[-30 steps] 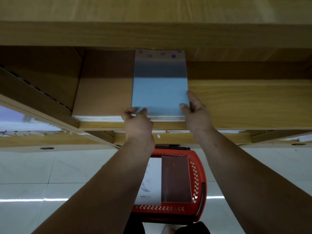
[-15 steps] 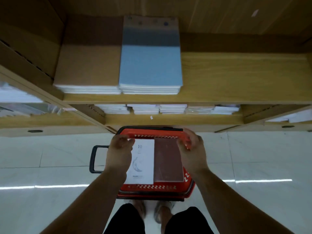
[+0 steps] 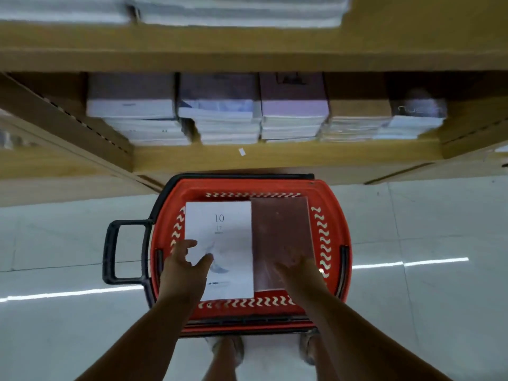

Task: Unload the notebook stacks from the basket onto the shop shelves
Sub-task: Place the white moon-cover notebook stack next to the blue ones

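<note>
A red basket [image 3: 334, 215] with a black handle [image 3: 110, 253] stands on the floor below the shelves. Inside lie two notebook stacks side by side: a white-covered stack [image 3: 228, 235] on the left and a dark maroon stack [image 3: 280, 232] on the right. My left hand [image 3: 184, 268] hovers over the near left part of the white stack, fingers spread, holding nothing. My right hand [image 3: 297, 273] is over the near end of the maroon stack, fingers apart; I cannot tell whether it touches the cover.
The wooden lower shelf [image 3: 275, 155] holds several notebook stacks [image 3: 220, 116] in a row. An upper shelf [image 3: 247, 48] above carries more stacks [image 3: 236, 9]. Pale floor tiles [image 3: 426, 298] surround the basket. My feet [image 3: 228, 350] stand just behind it.
My hands left the blue stack on the upper shelf and dropped into the basket. The view tilted down, so the lower shelf and basket now fill the frame.
</note>
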